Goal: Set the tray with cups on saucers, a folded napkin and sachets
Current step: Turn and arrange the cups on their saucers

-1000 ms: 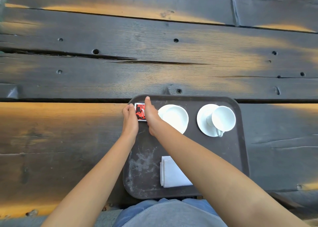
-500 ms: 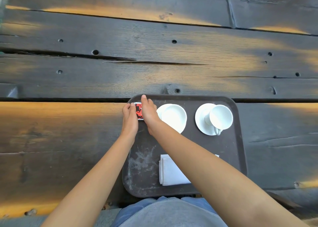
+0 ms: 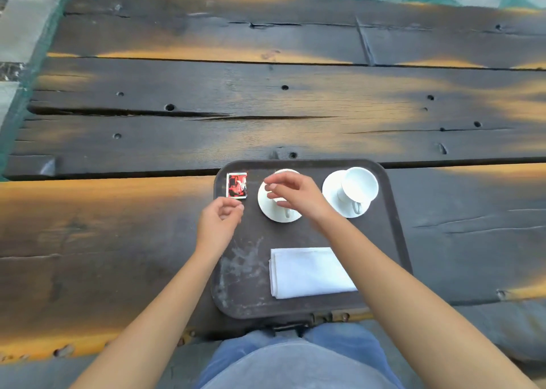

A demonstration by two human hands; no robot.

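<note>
- Plank table: dark weathered wood, the largest thing in view. The tray sits at its near edge, in front of the person.
- Tray: dark, rounded corners, taken as landmark for all positions below. Pale scuffing on its near-left floor.
- Folded napkin: white, flat, in the tray's near half, slightly right of centre.
- Right cup and saucer: far-right part of the tray, cup upright on the saucer, handle toward the person.
- Left cup and saucer: far-centre of the tray, mostly hidden under the right hand.
- Right hand: hovering above the left cup, fingers loosely curled, half open, holding nothing visible.
- Left hand: at the tray's left rim, thumb and fingertips loosely pinched, apparently empty. Near the sachets, not touching them.
- Sachets: red, black and white packet(s) lying flat in the tray's far-left corner. Count not resolvable.
- Step, judged: sachet placement looks complete, with all listed items on the tray.
- Next move, judged: only a check of alignment, and clearing both hands without knocking the left cup.
</note>
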